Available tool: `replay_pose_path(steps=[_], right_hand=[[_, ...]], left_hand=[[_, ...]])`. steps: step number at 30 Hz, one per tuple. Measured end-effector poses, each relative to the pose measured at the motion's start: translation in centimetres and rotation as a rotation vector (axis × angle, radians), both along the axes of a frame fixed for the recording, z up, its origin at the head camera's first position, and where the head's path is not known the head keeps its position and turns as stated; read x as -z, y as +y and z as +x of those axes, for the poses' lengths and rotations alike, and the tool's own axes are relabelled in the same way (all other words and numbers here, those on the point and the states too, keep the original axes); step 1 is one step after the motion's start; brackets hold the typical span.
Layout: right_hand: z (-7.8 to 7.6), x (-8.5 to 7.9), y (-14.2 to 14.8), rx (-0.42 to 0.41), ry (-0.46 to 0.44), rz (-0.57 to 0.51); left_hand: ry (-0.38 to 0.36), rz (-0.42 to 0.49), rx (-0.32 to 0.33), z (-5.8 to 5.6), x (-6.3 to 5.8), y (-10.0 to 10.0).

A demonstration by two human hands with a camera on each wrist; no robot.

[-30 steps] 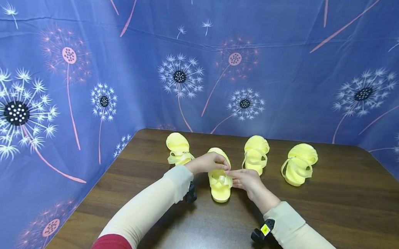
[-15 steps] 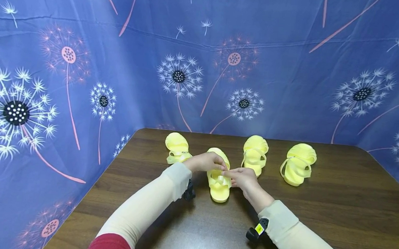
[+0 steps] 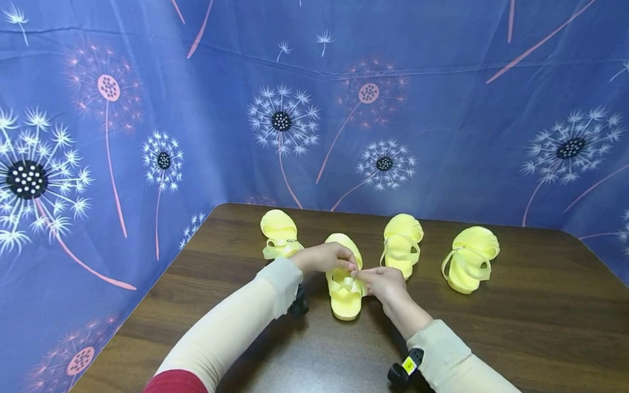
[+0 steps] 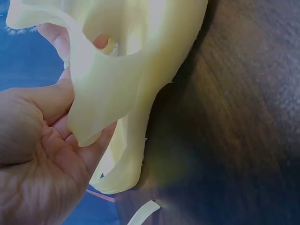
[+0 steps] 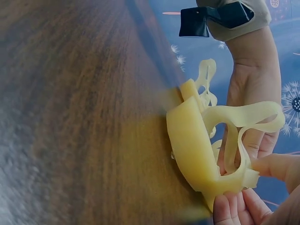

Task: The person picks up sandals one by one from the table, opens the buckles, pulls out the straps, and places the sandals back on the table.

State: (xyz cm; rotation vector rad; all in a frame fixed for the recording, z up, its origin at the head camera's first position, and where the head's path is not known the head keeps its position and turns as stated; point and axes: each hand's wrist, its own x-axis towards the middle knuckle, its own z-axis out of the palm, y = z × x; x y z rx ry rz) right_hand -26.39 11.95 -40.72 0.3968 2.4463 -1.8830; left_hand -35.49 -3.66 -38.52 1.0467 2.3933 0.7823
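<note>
A yellow sandal point(image 3: 345, 308) lies on the table between the hands, its toe end away from me. My left hand point(image 3: 325, 256) comes over its left side and pinches near the middle of the straps; in the left wrist view a wide strap point(image 4: 103, 84) covers some of those fingers. From the right side, my right hand point(image 3: 387, 285) pinches the strap's edge, fingertips close to the left hand's. The right wrist view has this right hand's thumb and fingers point(image 5: 276, 166) at the side strap, with a looped strap point(image 5: 248, 115) standing up. The exact fastening point is hidden by fingers.
One yellow sandal point(image 3: 279, 226) sits at the back left, partly behind the left wrist. Two more, a sandal point(image 3: 403, 230) and another sandal point(image 3: 464, 283), stand to the right on the brown wooden table point(image 3: 546, 334). A blue dandelion-print cloth point(image 3: 436, 107) hangs behind.
The right hand and forearm have shifted slightly left, mostly in the first half second. Both hands stay at the sandal's straps, and the sandals keep their places.
</note>
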Motion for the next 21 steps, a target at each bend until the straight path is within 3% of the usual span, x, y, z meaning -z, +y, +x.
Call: replay_pose_path(steps=[9, 14, 21], right_hand=[[0.1, 0.2, 0.0, 0.032, 0.003, -0.086], [0.2, 0.1, 0.1, 0.035, -0.002, -0.095], [0.4, 0.3, 0.3, 0.028, 0.018, -0.118]], left_hand=[[0.016, 0.063, -0.079, -0.4, 1.2, -0.6], [-0.012, 0.093, -0.101, -0.4, 1.4, -0.5], [0.03, 0.081, -0.117, 0.0, 1.2, 0.0]])
